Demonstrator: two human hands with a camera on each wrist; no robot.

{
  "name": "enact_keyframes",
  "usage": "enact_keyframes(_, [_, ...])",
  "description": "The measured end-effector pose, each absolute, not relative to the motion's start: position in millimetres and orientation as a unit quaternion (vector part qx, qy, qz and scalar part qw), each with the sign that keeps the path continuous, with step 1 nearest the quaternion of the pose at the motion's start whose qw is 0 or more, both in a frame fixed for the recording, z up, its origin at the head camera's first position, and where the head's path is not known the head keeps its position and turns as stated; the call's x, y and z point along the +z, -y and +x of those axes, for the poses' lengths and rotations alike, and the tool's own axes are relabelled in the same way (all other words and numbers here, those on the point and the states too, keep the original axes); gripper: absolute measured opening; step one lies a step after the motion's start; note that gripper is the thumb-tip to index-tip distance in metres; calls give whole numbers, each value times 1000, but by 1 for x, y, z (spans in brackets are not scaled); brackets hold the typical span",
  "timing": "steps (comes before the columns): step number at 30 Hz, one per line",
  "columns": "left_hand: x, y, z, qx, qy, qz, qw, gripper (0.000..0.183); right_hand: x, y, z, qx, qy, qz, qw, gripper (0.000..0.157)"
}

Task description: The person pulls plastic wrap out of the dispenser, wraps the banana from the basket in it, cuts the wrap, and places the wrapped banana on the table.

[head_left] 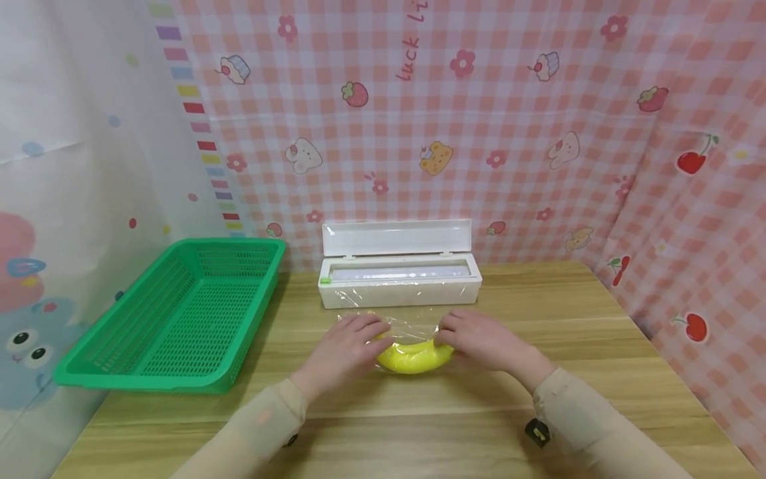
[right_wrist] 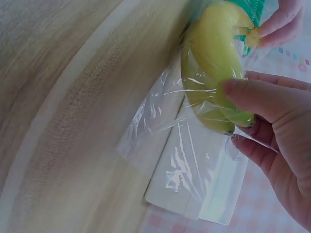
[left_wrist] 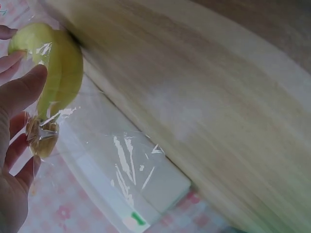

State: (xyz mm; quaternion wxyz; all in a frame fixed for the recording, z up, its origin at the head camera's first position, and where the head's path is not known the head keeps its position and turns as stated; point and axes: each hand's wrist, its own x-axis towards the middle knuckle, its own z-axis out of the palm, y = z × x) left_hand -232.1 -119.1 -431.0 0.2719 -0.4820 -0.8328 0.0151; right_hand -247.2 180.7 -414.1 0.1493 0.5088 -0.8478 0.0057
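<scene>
A bunch of yellow bananas (head_left: pixel 415 358) is held between both hands over the table, with clear plastic wrap (right_wrist: pixel 153 111) around it and spreading out past its sides. My left hand (head_left: pixel 344 349) grips the stem end, where the wrap bunches over the brown stem (left_wrist: pixel 43 138) in the left wrist view. At the other end, the right hand (head_left: pixel 481 339) holds the tips, its thumb (right_wrist: pixel 243 92) pressing on the wrapped peel and its fingers behind. Just beyond the hands stands a white cling film box (head_left: pixel 401 293), lid up, a film roll inside.
A green plastic basket (head_left: pixel 218 382) sits at the left of the wooden table (head_left: pixel 413 426). Behind the box hangs a pink checked cloth (head_left: pixel 383 140). A small black object (head_left: pixel 537 432) is at the right forearm.
</scene>
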Motion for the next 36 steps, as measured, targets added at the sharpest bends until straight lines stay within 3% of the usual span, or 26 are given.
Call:
enact_keyframes(9, [-434, 116, -239, 8, 846, -471, 250, 53, -419, -183, -252, 36, 851, 503, 148, 30])
enact_keyframes(22, [-443, 112, -253, -9, 845, -460, 271, 37, -426, -185, -260, 106, 867, 467, 138, 36])
enact_keyframes(36, [-445, 116, -269, -111, 849, -467, 221, 35, -433, -190, -269, 175, 891, 411, 85, 36])
